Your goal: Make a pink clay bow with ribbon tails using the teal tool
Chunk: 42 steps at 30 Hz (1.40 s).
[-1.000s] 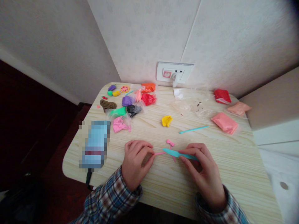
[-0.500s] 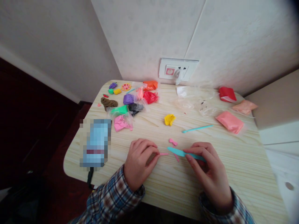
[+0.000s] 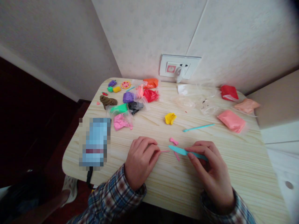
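Between thumb and fingertips, my left hand (image 3: 142, 161) pinches a thin pink clay strip (image 3: 165, 151) just above the table. My right hand (image 3: 211, 169) is closed on the handle of a turquoise plastic clay knife (image 3: 178, 150), its blade pointing left. The blade tip is close to the free end of the strip. Behind the blade lies a small pink clay bow (image 3: 173, 141). Another pink strip (image 3: 177, 156) runs out from under the blade toward me; the blade hides part of it.
A yellow clay lump (image 3: 170, 118) and a thin turquoise tool (image 3: 198, 128) lie beyond my hands. Bagged clay, such as a pink packet (image 3: 122, 121) and a salmon packet (image 3: 231, 121), sits on both sides. A blurred-out device (image 3: 97, 141) with a cable is at left.
The strip in my left hand now shows thinner and reaches nearer the blade. The view has shifted slightly, and a person's foot in a light shoe has appeared at lower left.
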Available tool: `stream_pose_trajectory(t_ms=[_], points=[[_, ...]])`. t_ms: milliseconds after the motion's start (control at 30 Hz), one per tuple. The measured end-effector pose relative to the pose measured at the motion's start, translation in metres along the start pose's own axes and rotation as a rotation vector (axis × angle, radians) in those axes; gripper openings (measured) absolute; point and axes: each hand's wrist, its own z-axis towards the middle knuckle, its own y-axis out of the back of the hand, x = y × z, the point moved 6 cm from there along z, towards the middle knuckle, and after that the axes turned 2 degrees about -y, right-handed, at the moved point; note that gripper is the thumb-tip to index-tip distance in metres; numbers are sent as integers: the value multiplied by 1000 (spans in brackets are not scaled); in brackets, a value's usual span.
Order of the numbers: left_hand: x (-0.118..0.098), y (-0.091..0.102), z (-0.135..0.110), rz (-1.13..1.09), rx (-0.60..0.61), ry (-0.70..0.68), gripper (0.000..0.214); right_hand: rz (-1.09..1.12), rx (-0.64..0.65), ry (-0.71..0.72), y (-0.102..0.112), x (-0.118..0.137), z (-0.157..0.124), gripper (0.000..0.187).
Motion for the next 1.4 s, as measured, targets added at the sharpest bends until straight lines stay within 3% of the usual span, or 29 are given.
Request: stream_pose_trajectory(t_ms=[433, 1400], points=[[5, 6, -2, -23, -54, 23, 3, -69, 6, 62, -2, 4, 0, 6], [9, 4, -3, -33, -27, 60, 5, -139, 93, 80, -14, 5, -3, 6]])
